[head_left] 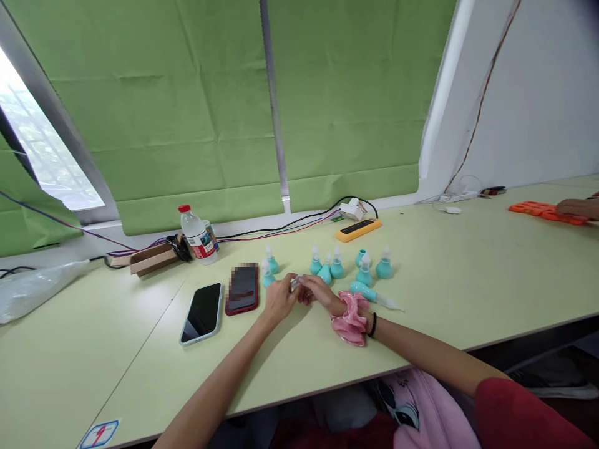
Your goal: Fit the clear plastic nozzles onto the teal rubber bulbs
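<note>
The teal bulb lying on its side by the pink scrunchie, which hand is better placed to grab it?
Probably the right hand. The bulb lies just beyond that wrist's scrunchie, while the left hand is further away. Both hands meet at a small clear piece.

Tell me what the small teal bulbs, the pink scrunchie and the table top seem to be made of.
Teal bulbs: probably soft rubber or silicone, matte, with translucent plastic-looking tips.
Pink scrunchie, on the right wrist: gathered fabric with a slight satin sheen.
Table top: pale green, smooth, likely laminate board, given its flat, even surface and faint gloss.
</note>
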Tool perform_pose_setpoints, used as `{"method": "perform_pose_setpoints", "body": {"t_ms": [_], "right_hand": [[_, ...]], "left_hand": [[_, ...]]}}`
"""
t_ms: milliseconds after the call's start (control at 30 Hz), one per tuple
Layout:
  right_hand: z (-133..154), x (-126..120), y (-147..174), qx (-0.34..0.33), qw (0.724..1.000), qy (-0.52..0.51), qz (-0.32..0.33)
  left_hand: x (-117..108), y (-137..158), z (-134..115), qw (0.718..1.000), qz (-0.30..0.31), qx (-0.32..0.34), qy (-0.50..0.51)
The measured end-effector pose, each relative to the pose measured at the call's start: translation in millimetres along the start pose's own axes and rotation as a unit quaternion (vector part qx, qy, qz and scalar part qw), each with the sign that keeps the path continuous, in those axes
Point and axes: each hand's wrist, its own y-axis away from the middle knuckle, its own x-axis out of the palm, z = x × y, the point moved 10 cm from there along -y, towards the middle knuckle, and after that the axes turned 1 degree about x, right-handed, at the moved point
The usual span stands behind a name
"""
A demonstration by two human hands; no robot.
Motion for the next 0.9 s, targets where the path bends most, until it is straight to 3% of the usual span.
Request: {"method": "perform_pose_setpoints", "body": {"t_ms": [300,600,900], "right_hand": [[-12,0,-9,-0.002,1.000,0.024,0.006],[-1,-14,18,-0.037,0.998,0.049,0.023],[-7,-5,2,-0.066,0.995,0.073,0.018]], "left_hand": [[-5,0,5,0.993,-0.049,-0.023,0.101],[-2,1,5,0.994,-0.044,-0.019,0.100],[-2,0,7,0.995,-0.044,-0.022,0.089]]}}
